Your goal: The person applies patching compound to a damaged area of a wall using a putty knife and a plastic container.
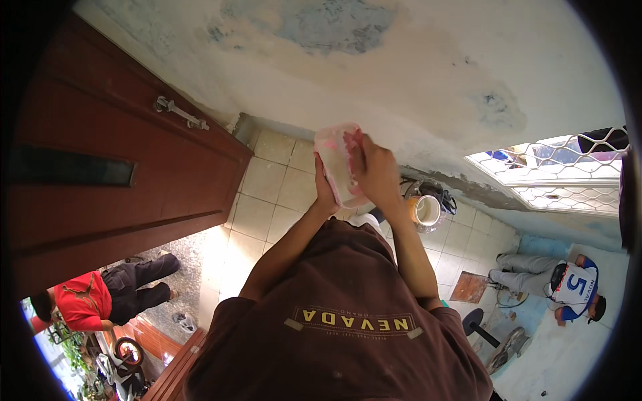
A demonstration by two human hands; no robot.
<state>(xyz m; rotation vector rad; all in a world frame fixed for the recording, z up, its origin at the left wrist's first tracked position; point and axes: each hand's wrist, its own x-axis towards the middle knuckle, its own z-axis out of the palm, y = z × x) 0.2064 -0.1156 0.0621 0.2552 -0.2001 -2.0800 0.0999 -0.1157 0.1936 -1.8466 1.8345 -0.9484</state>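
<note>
My left hand supports a translucent pinkish plastic container from its left side, in front of my chest. Inside it are pale, whitish smears. My right hand is closed at the container's right side, its fingers bent round a pink flat piece with a ragged or smeared edge. Its exact kind is hard to make out, and part of it is hidden by the fingers.
A patchy plastered wall stands ahead, with a grilled window at right. At left is a brown door. A bucket sits on the tiled floor. One person is at lower left, another at right.
</note>
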